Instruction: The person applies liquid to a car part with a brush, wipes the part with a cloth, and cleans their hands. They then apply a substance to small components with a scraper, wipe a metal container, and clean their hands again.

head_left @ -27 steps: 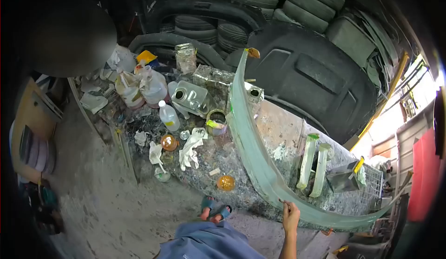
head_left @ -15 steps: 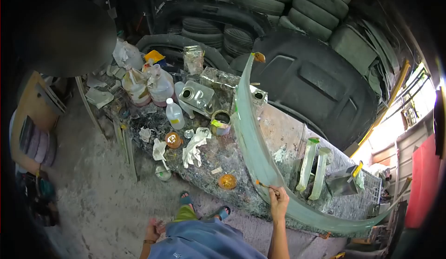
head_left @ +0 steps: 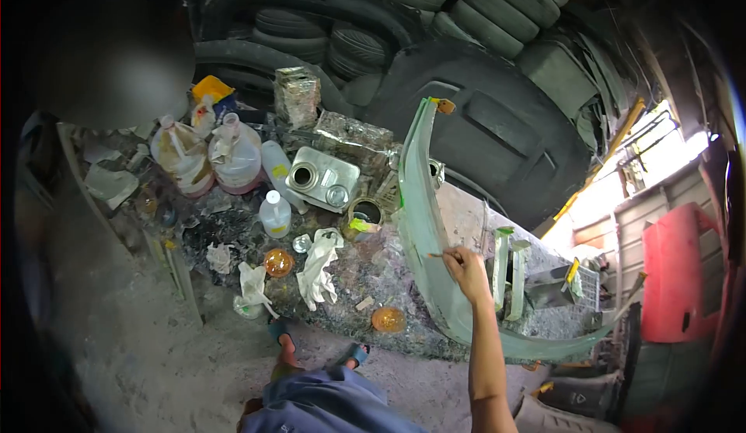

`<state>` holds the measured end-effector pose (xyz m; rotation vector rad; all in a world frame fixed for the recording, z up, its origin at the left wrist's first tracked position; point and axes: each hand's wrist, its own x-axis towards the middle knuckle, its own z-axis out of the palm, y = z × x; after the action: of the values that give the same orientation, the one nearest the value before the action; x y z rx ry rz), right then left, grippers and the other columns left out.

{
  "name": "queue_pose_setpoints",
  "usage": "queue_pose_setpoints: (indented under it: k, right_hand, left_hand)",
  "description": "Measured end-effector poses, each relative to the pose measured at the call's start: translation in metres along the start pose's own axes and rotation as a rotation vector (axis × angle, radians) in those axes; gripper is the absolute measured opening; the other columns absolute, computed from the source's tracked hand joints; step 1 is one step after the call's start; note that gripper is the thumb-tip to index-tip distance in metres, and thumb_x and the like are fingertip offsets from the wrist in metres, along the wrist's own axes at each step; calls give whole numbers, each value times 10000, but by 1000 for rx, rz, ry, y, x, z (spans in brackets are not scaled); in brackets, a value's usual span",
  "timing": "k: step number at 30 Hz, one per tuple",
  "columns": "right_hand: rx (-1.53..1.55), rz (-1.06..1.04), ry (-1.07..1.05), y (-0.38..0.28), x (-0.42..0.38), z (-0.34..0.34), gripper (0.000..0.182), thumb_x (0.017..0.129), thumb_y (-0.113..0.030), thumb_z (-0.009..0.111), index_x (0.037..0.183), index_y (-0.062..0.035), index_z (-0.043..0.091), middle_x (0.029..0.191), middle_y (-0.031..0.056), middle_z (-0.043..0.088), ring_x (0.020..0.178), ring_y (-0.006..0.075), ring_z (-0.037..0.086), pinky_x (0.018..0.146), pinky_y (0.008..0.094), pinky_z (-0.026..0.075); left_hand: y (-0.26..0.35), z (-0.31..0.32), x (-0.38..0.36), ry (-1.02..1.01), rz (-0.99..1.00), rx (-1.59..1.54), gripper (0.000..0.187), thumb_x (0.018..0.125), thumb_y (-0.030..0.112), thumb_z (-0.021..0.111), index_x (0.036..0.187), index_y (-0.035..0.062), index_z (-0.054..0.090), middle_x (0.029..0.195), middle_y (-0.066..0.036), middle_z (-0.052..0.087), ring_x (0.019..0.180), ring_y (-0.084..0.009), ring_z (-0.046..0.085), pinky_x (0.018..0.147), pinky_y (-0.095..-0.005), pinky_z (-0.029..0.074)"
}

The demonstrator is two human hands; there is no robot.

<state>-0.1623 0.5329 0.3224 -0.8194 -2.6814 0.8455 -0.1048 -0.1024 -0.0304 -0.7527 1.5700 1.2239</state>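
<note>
My right hand (head_left: pixel 466 274) is closed, pinching a thin small brush (head_left: pixel 436 256) whose orange-tinted tip points left. The tip is right at the surface of a long, curved, pale green panel strip (head_left: pixel 420 223). This strip arcs from the back of the workbench (head_left: pixel 404 281) round to the right, with a bit of tape at its far upper end. Left of the strip's lower part, an orange dish (head_left: pixel 388 319) lies near the bench edge. My left hand is out of sight; just a sliver of arm shows beside the blue shirt.
On the bench stand a white bottle (head_left: pixel 275 215), a metal can (head_left: pixel 322 180), an open tin (head_left: pixel 365 214), large jugs (head_left: pixel 235 155), crumpled white cloth (head_left: pixel 320 270) and another orange dish (head_left: pixel 278 263). Two short pale strips (head_left: pixel 509 274) are at right. Tires (head_left: pixel 509 17) and a black panel (head_left: pixel 482 130) stand behind.
My right hand with the brush has moved farther up along the strip, away from my body. My left hand has dropped out of view. The whole view has shifted.
</note>
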Motion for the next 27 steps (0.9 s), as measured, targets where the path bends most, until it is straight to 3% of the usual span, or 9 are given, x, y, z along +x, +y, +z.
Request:
queue_pose_setpoints:
  k: [4, 6, 7, 9, 15, 20, 22, 23, 27]
  right_hand:
    - [-186, -66, -201, -18, 78, 9, 137, 823, -109, 629, 915, -9, 643, 791, 183, 649, 735, 313, 644, 667, 378, 486]
    - [-165, -136, -256, -17, 109, 22, 110, 842, -89, 622, 911, -8, 651, 641, 83, 585, 568, 135, 532, 550, 301, 433]
    - [-175, -129, -259, -30, 121, 24, 110, 842, -89, 622, 911, -8, 651, 641, 83, 585, 568, 135, 532, 550, 301, 433]
    - [-258, -61, -288, -59, 139, 27, 123, 828, -97, 619, 918, -18, 647, 801, 181, 656, 746, 313, 651, 674, 374, 491]
    - [-194, -213, -18, -105, 166, 21, 123, 826, -52, 624, 936, -4, 648, 775, 155, 640, 709, 238, 643, 660, 322, 494]
    - [61, -182, 369, -116, 102, -21, 154, 865, -60, 605, 993, 17, 637, 854, 77, 636, 775, 119, 589, 699, 261, 474]
    - [156, 4, 423, -94, 64, -20, 173, 903, -119, 575, 1013, -1, 639, 785, 14, 589, 681, 76, 502, 623, 207, 406]
    - [287, 115, 431, -97, 41, -14, 164, 909, -123, 576, 996, -1, 643, 707, -11, 538, 631, 47, 446, 564, 192, 341]
    - [652, 273, 358, -86, -34, 49, 207, 934, -215, 559, 965, -18, 614, 682, -15, 486, 533, 33, 384, 467, 188, 287]
  left_hand:
    - [27, -30, 38, 20, 9, -89, 346, 917, 353, 484, 1102, 60, 479, 918, -100, 602, 753, -221, 631, 606, -333, 506]
    - [42, -43, 48, 23, 35, -122, 343, 916, 350, 485, 1100, 61, 481, 920, -101, 602, 753, -219, 630, 604, -331, 504]
    - [50, -48, 54, 20, 55, -133, 341, 916, 348, 486, 1099, 61, 482, 922, -102, 602, 754, -218, 630, 603, -330, 504]
    - [65, -58, 56, 5, 80, -98, 416, 899, 398, 501, 1145, 62, 484, 1020, -123, 610, 881, -250, 616, 718, -389, 492]
    - [78, -66, 63, -24, 33, -76, 428, 904, 400, 502, 1178, 73, 464, 1052, -130, 595, 878, -258, 613, 719, -397, 493]
    - [44, -91, 92, -137, -121, -54, 450, 890, 385, 570, 1186, 75, 435, 997, -118, 584, 838, -244, 600, 691, -387, 487]
    - [6, -109, 112, -444, 567, 63, 230, 859, 269, 619, 986, 98, 531, 900, -61, 572, 831, -177, 604, 685, -332, 494]
    - [39, -88, 73, -125, 62, -230, 190, 831, 221, 637, 936, 78, 567, 860, -65, 582, 811, -175, 611, 666, -319, 498]
    - [70, -74, 70, 11, 242, -10, 247, 818, 238, 652, 913, 11, 635, 823, -93, 648, 740, -186, 634, 616, -326, 509]
